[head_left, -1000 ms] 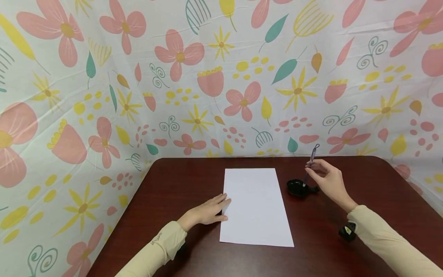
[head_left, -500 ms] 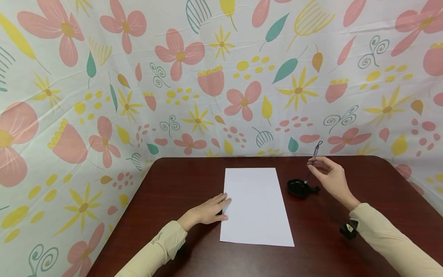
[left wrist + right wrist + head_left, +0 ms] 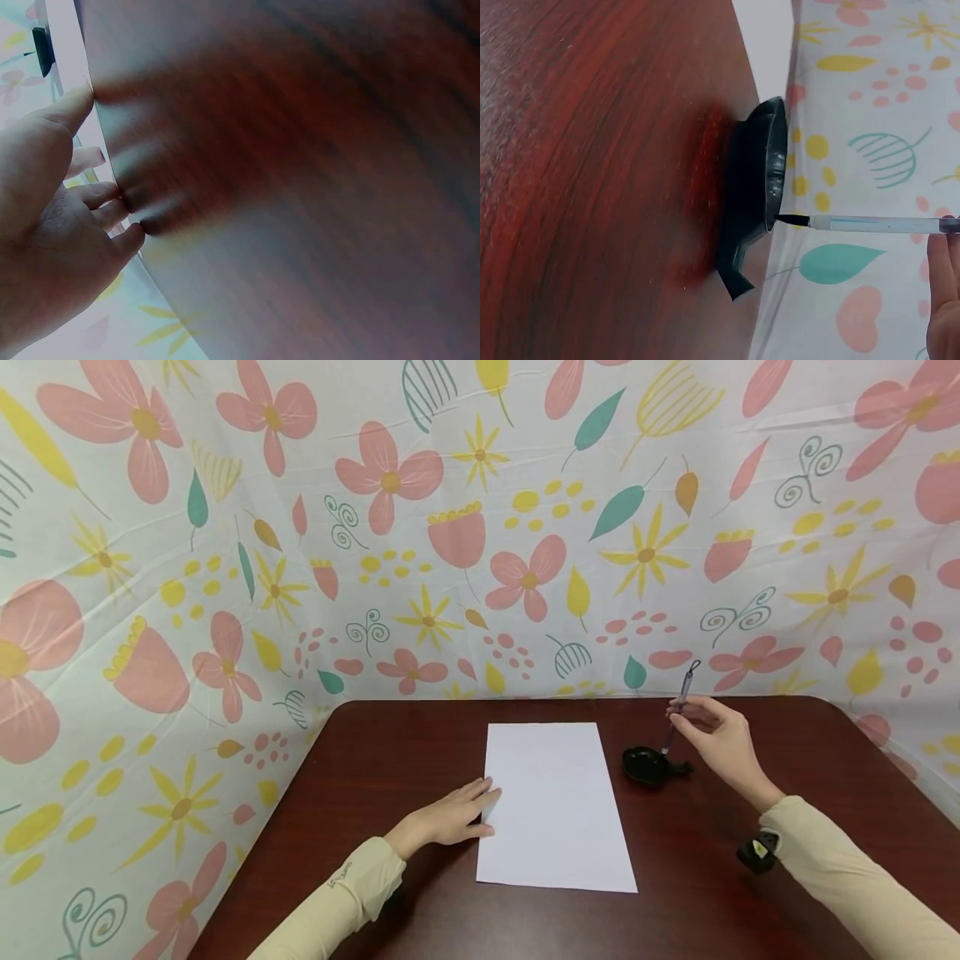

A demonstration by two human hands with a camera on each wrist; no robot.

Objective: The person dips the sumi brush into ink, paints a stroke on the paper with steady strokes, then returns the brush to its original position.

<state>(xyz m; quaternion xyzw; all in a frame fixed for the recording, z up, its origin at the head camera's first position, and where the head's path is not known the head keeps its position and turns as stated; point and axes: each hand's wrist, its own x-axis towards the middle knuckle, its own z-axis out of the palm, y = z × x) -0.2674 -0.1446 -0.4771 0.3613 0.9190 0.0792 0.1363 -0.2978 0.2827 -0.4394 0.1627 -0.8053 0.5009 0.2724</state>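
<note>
My right hand [image 3: 722,745] pinches a writing brush [image 3: 686,687] with a loop at its top end, held near upright. Its dark bristle tip meets the rim of a small black ink dish [image 3: 643,767] with a short handle, as the right wrist view shows up close on the brush [image 3: 877,224] and the dish [image 3: 751,176]. To the left, a blank white sheet of paper [image 3: 558,810] lies flat. My left hand [image 3: 448,818] rests on the sheet's left edge, fingers spread. In the left wrist view the fingertips of this hand [image 3: 52,195] line that edge.
All of it stands on a dark reddish-brown table [image 3: 360,760] with a glossy top. A white cloth [image 3: 465,468] printed with flowers and leaves hangs behind the table and along its left side. A black wrist camera [image 3: 757,853] sits under my right sleeve.
My right hand has shifted slightly right and up, drawing the brush tip from inside the ink dish to its rim. The left hand and the paper stay where they were.
</note>
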